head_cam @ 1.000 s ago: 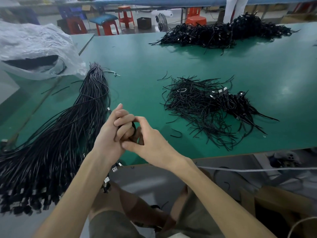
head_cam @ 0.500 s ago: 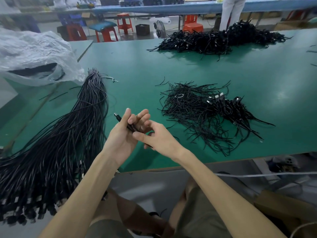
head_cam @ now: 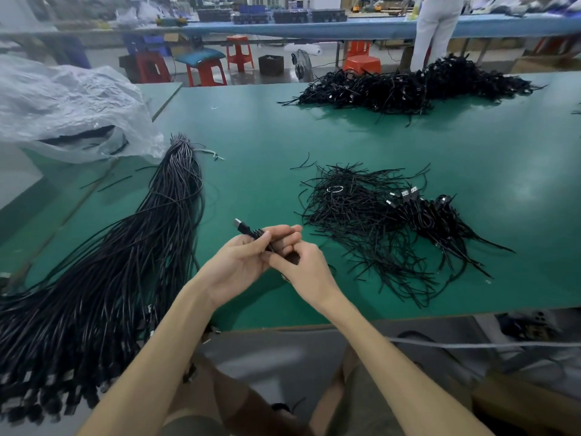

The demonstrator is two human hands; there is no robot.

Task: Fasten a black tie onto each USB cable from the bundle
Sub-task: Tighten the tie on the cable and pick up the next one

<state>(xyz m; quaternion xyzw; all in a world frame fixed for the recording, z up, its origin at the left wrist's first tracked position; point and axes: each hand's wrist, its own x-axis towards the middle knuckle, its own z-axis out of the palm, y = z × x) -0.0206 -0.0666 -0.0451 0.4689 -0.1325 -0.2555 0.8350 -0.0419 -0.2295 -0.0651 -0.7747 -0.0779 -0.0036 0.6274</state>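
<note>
A coiled black USB cable lies in my left hand, its plug sticking out up and to the left past my thumb. My right hand meets the left over the coil and pinches it; whether a tie is between the fingers is hidden. A long bundle of black USB cables stretches along the left of the green table and hangs over the front edge. A loose heap of black ties lies to the right, with a few tied cables on its right side.
A big pile of black cables sits at the table's far edge. A crumpled clear plastic bag lies at the far left. Beyond the table stand red stools, a fan and a person in white trousers.
Both hands have moved forward from the table's front edge to above the table. The left hand's fingers have loosened, so the cable's plug now shows. The camera has tilted up.
</note>
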